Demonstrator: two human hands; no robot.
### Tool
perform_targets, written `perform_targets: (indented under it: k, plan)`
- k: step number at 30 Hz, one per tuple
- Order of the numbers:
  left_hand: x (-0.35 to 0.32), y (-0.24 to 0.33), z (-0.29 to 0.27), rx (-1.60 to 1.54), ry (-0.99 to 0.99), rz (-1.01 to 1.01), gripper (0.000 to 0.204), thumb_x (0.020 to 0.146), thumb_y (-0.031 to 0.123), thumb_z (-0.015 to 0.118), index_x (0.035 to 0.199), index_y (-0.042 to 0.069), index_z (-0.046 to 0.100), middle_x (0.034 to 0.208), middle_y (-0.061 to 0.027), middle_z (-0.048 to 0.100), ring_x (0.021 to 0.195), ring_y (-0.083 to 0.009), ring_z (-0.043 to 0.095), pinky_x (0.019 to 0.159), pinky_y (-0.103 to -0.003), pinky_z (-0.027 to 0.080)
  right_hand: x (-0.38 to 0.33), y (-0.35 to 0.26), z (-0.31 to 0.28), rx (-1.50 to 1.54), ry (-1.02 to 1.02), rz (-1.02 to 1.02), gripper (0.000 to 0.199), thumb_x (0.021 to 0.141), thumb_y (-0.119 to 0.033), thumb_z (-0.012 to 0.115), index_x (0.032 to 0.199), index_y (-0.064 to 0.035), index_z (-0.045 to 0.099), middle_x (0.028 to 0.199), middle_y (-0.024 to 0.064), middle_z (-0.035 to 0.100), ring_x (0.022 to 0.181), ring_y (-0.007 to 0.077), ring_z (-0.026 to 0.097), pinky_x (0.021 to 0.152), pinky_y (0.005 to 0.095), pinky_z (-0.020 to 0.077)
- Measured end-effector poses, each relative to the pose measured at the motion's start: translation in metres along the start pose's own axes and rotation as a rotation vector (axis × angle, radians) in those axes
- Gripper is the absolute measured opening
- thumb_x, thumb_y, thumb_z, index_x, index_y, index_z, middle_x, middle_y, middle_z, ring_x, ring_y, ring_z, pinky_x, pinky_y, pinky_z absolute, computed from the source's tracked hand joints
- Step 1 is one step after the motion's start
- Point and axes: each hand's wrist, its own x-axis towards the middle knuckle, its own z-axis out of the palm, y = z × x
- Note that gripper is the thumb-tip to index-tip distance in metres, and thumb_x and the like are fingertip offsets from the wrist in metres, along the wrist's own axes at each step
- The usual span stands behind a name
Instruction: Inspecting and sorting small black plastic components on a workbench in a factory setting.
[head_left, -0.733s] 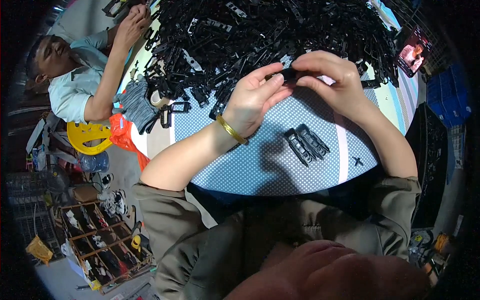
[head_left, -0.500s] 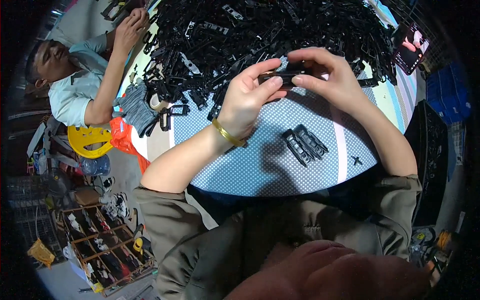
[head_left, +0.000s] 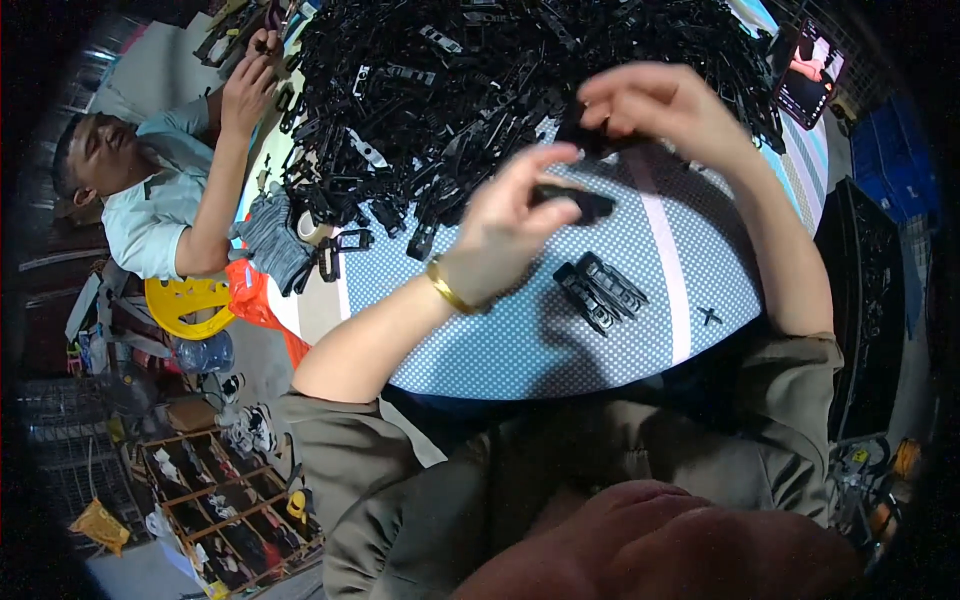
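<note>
Black part (head_left: 592, 203), partly behind left fingers (head_left: 543, 158), right fingers (head_left: 630, 82) blurred, pile (head_left: 470, 105) cropped

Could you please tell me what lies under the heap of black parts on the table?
Along its near edge, the heap rests on a dotted table surface. What lies beneath its middle is covered and cannot be seen; the right hand also hides some parts.

Held pc (head_left: 594, 204) is blk, cloth (head_left: 450, 355) blu w/ wht dots, bracelet (head_left: 446, 289) gold.

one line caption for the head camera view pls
Left hand holds an elongated black part; blurred right hand near a heap of black parts.
</note>
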Motion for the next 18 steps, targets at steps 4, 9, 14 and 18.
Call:
perform_targets:
  k: [4,9,14,18]
  plan:
    - [-0.004,-0.004,0.010,0.476,-0.311,0.407,0.032,0.075,0.014,0.063,0.103,0.001,0.055,0.103,-0.0106,0.058,0.093,-0.0256,0.055,0.086,-0.034,0.042,0.003,0.016,-0.022,-0.371,0.295,-0.107,0.025,0.085,-0.019,0.054,0.104,-0.0042,0.060,0.095,0.0061,0.063,0.083,0.0113,0.059,0.072,0.0231,0.0478]
    - [0.003,-0.003,-0.011,0.950,0.035,0.611,0.028,0.070,0.010,0.065,0.095,-0.001,0.058,0.097,-0.0133,0.058,0.091,-0.0282,0.054,0.079,-0.035,0.043,0.003,0.019,0.007,-0.818,0.193,-0.427,0.018,0.073,-0.002,0.060,0.091,-0.0021,0.062,0.089,0.0109,0.059,0.084,0.0248,0.057,0.073,0.0316,0.0471]
    - [0.011,-0.007,-0.021,1.320,0.234,0.382,0.027,0.071,0.011,0.061,0.094,-0.001,0.057,0.088,-0.0109,0.053,0.082,-0.0278,0.049,0.073,-0.036,0.042,0.007,0.030,0.011,-1.021,0.283,-0.278,0.020,0.075,-0.006,0.059,0.095,-0.0038,0.061,0.091,0.0082,0.059,0.085,0.0238,0.054,0.074,0.0325,0.0459]
    - [0.012,-0.008,-0.016,1.478,0.241,0.300,0.026,0.071,0.012,0.060,0.094,0.000,0.056,0.086,-0.0105,0.050,0.082,-0.0267,0.047,0.072,-0.036,0.040,0.017,0.040,0.003,-1.025,0.323,-0.396,0.023,0.077,-0.012,0.059,0.099,-0.0047,0.060,0.090,0.0076,0.059,0.087,0.0233,0.053,0.076,0.0322,0.0447]
